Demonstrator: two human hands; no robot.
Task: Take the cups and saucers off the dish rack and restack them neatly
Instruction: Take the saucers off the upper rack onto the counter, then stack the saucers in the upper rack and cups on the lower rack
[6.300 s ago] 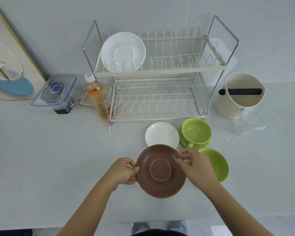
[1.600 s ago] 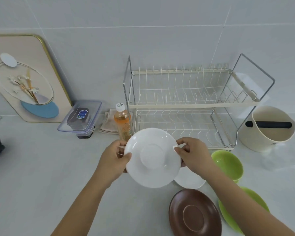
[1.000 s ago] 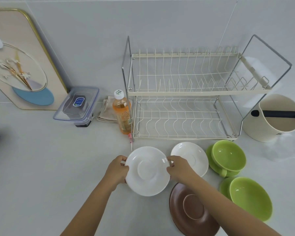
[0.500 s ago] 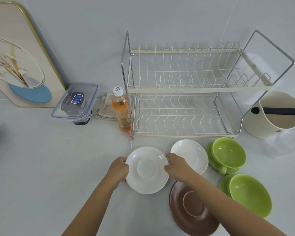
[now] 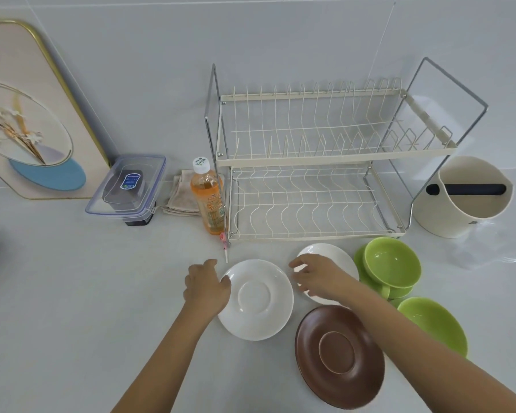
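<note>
Head view shows your left hand (image 5: 207, 286) at the left rim of the large white saucer (image 5: 256, 299), fingers loosely curled and spread, touching or just beside the edge but not gripping it. Your right hand (image 5: 319, 277) hovers with fingers spread wide and nothing in them, just right of that saucer's rim and over the smaller white saucer (image 5: 329, 263), which your palm partly hides. The large saucer lies flat on the counter (image 5: 72, 293) between your two sets of fingertips.

Below your right fingers, close to your forearm, lies the brown saucer (image 5: 338, 356), flat on the counter. Right of your right fingers, a green cup (image 5: 392, 262) sits on a green saucer (image 5: 367, 278), and nearer you a second green dish (image 5: 432, 324) rests beside your right forearm; whether it is a cup or a saucer you cannot tell.

Beyond both hands stands the two-tier dish rack (image 5: 319, 162), both tiers bare. An orange drink bottle (image 5: 207, 198) stands at the rack's left foot, above your left fingertips.
</note>
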